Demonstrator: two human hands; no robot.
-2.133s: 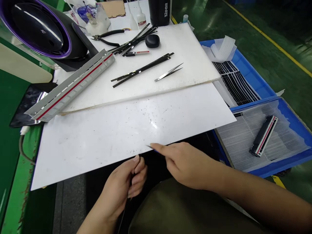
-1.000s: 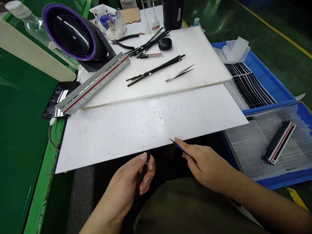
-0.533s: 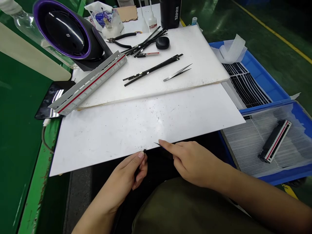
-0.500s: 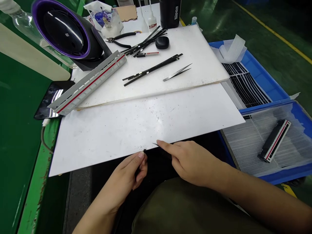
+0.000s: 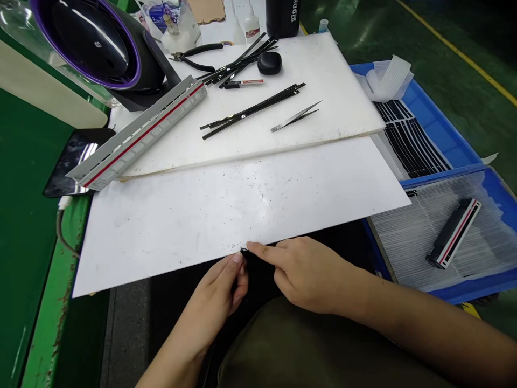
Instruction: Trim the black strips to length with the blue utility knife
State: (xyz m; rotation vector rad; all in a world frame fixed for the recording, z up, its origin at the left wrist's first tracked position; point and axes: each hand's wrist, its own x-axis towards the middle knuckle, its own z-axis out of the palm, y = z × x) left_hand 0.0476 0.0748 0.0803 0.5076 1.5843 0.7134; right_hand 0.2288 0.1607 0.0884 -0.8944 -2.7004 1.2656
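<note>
At the near edge of the white sheet [image 5: 250, 205], my left hand [image 5: 222, 293] pinches a tiny dark piece [image 5: 243, 250] between thumb and forefinger. My right hand [image 5: 305, 269] is closed round a thin pointed tool, mostly hidden by the fingers; its forefinger is stretched along it and its tip meets the dark piece. Dark specks lie on the sheet near the fingertips. Beyond, on a white foam board [image 5: 331, 97], are black strips [image 5: 252, 111] and metal tweezers [image 5: 294, 117].
A long grey part with a red stripe [image 5: 141, 137] leans across the board's left side, by a black and purple device [image 5: 91, 46] and a phone [image 5: 67, 156]. Pliers [image 5: 197, 56], a black case [image 5: 269, 63] and bottles stand farther back. Blue trays [image 5: 464, 134] are at right.
My right hand has moved left, bringing the tool's tip from beside the dark piece up to it. The view has shifted slightly; my left hand still pinches the piece.
</note>
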